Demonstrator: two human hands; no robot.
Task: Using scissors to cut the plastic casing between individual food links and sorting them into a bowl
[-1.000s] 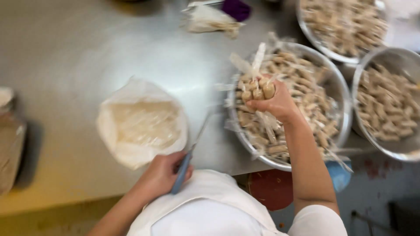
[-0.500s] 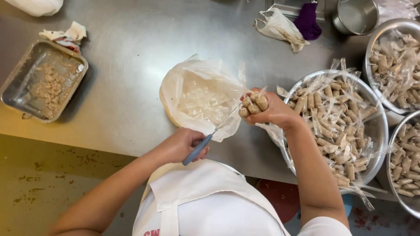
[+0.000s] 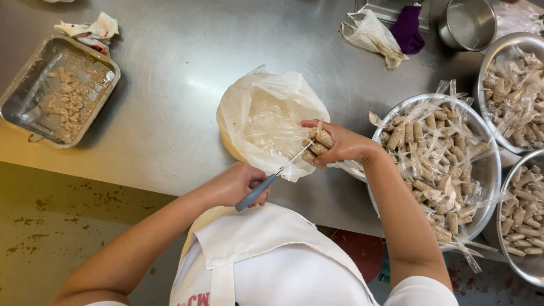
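Note:
My left hand (image 3: pixel 235 184) grips blue-handled scissors (image 3: pixel 266 184) whose blades reach up to a small bunch of plastic-wrapped brown rolls (image 3: pixel 318 144). My right hand (image 3: pixel 345 144) holds that bunch over the edge of an open white plastic bag (image 3: pixel 266 116) that lines a container on the steel table. Just right of my right wrist stands a large metal bowl (image 3: pixel 493 164) heaped with several more wrapped rolls.
A metal tray (image 3: pixel 34 122) with crumbly bits lies at the left, crumpled paper (image 3: pixel 88 28) behind it. Two more metal bowls (image 3: pixel 510 42) (image 3: pixel 524 272) of rolls sit at the right edge. A steel pot (image 3: pixel 467 22), purple cloth (image 3: pixel 409 28) and torn wrapper (image 3: pixel 371 34) lie at the back.
My right hand has carried the bunch of rolls from the big bowl across to the white bag. The scissors have come up to meet it. The view has shifted left.

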